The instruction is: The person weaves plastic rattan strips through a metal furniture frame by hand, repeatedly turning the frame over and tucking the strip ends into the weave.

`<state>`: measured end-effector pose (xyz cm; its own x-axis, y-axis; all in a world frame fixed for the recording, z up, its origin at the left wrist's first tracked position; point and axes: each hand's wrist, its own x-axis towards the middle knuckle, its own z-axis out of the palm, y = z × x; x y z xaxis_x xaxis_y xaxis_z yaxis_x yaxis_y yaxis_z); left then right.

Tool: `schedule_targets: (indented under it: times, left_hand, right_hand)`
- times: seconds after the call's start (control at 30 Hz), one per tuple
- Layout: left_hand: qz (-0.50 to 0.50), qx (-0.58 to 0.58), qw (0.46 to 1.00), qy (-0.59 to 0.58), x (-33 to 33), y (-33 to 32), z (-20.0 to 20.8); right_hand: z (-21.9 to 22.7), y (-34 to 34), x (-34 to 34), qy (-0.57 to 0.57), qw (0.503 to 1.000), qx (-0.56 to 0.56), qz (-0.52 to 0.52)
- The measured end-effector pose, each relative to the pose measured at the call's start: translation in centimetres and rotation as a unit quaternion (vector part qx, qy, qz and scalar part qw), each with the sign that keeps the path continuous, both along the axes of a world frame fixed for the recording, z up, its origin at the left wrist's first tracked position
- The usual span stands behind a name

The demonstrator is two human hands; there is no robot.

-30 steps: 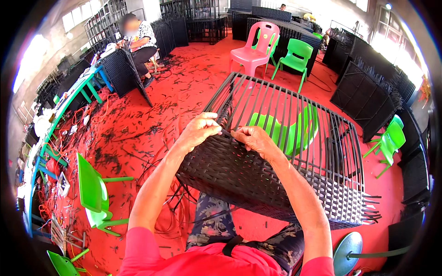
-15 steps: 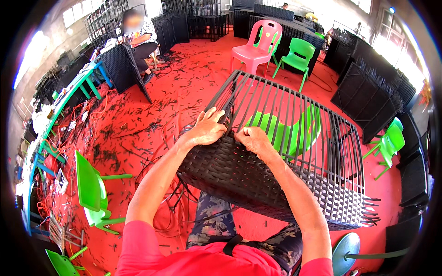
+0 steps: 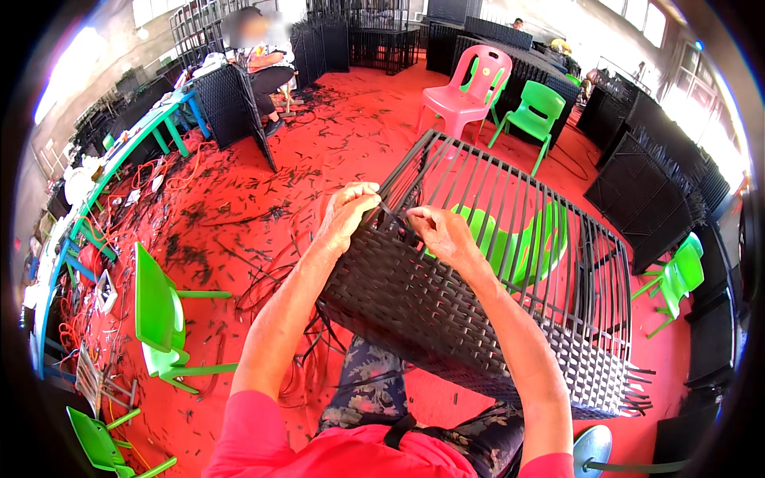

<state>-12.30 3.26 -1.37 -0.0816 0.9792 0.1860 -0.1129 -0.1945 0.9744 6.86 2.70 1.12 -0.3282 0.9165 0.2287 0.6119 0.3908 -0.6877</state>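
Note:
In front of me stands a black frame strung with long parallel strips; its near side is a dense black weave. My left hand is at the frame's left corner, its fingertips pinched on a black strip at the edge of the weave. Close to its right, my right hand is closed, thumb against curled fingers, on the same strip; its fingertips partly hide what they grip. Loose black strips hang and trail below the left corner. A green chair shows through the strips.
A pink chair and a green chair stand beyond the frame. Another green chair is at my left. Black scraps litter the red floor. A person sits far left beside a black woven panel. Similar panels lean at right.
My left hand has gone from spread fingers laid on the frame to a pinch at its corner. My right hand has lifted slightly from the weave. The whole view has shifted a little.

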Motion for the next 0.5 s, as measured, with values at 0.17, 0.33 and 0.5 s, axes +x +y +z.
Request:
schedule_targets:
  times: [0.17,0.33,0.5]
  left_hand:
    - [-0.023,0.013,0.999,-0.042,-1.1,-0.2,-0.6]
    - [-0.051,-0.070,0.932,0.352,-0.7,0.8,0.4]
    - [0.096,0.074,0.852,0.510,0.1,0.7,-2.0]
  right_hand:
    - [-0.7,0.8,-1.8,0.169,0.960,-0.209,0.080]
    - [-2.5,1.6,-0.3,0.253,0.926,-0.273,0.061]
    - [-3.1,1.5,-1.2,0.236,0.952,-0.191,0.035]
